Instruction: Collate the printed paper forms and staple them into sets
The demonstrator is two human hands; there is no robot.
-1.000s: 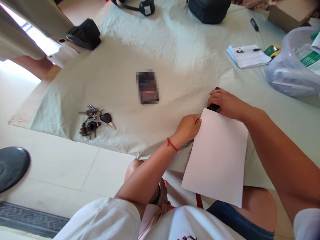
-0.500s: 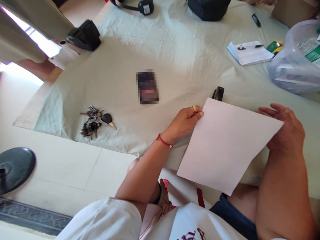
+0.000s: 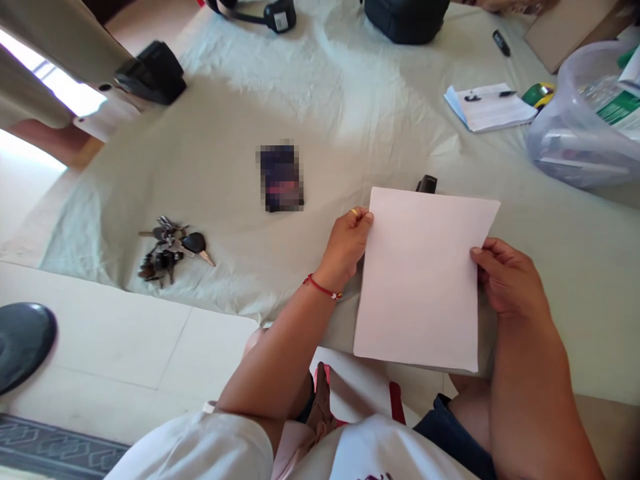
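Pinching blank paper (image 3: 420, 277) by both side edges, left hand (image 3: 345, 247) and right hand (image 3: 510, 280), above cloth (image 3: 225, 153). No readable writing. Paper half hides stapler (image 3: 427, 184); phone (image 3: 280, 177) blurred.

White paper sheet (image 3: 420, 273); pale green cloth (image 3: 320, 100); red wrist string (image 3: 323, 289); black stapler (image 3: 427, 183).
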